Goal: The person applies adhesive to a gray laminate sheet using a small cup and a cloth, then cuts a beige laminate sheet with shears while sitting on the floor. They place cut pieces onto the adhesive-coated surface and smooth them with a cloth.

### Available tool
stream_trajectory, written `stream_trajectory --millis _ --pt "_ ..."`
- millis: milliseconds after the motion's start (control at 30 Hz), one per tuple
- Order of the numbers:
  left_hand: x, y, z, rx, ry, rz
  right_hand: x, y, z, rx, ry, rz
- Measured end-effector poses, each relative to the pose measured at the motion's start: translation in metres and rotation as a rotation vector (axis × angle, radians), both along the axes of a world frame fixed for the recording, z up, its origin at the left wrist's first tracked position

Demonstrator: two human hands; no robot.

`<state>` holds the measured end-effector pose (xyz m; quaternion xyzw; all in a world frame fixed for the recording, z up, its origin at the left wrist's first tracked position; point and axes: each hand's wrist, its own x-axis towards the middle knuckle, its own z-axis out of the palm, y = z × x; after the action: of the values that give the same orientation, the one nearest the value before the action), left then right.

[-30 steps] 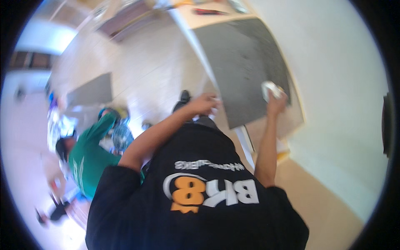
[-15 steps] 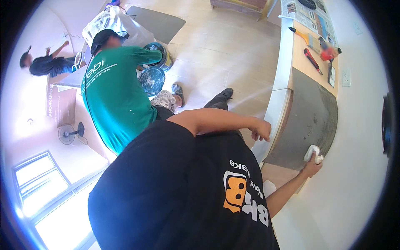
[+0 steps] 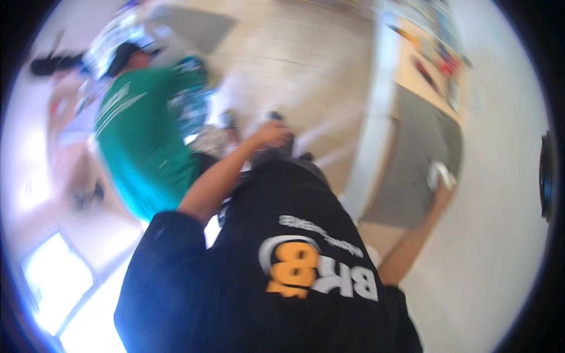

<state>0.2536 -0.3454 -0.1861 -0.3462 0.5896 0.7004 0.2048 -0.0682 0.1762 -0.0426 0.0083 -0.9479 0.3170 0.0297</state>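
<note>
On the right, my right hand is closed on a bunched white cloth. The cloth rests on a dark grey sheet that lies over the wooden counter, close to the wall. My left hand is off the counter, above my dark trouser leg at the middle of the view. Motion blur smears its fingers, and no held object can be made out.
A red-and-black cutter knife, a yellow-handled brush and a red item lie farther along the counter. At my left, a person in a green shirt bends by buckets. A grey sheet lies on the floor beyond.
My left hand has swung away from the counter edge, leftward toward my leg. The right hand with the cloth has slid a little farther up the grey sheet. The whole view has shifted and blurred.
</note>
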Motion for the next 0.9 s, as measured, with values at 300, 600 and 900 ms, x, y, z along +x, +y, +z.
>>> stream_trajectory --millis 300,600,900 --pt "-0.019 -0.088 -0.013 -0.148 -0.035 0.143 0.012 -0.02 0.031 -0.173 0.034 -0.247" --pt "-0.134 -0.128 0.013 -0.001 0.231 0.077 -0.03 -0.174 0.103 -0.157 0.316 -0.08" --pt "-0.189 -0.149 0.1 0.434 0.56 0.125 0.037 -0.556 0.01 -0.474 -0.385 1.117"
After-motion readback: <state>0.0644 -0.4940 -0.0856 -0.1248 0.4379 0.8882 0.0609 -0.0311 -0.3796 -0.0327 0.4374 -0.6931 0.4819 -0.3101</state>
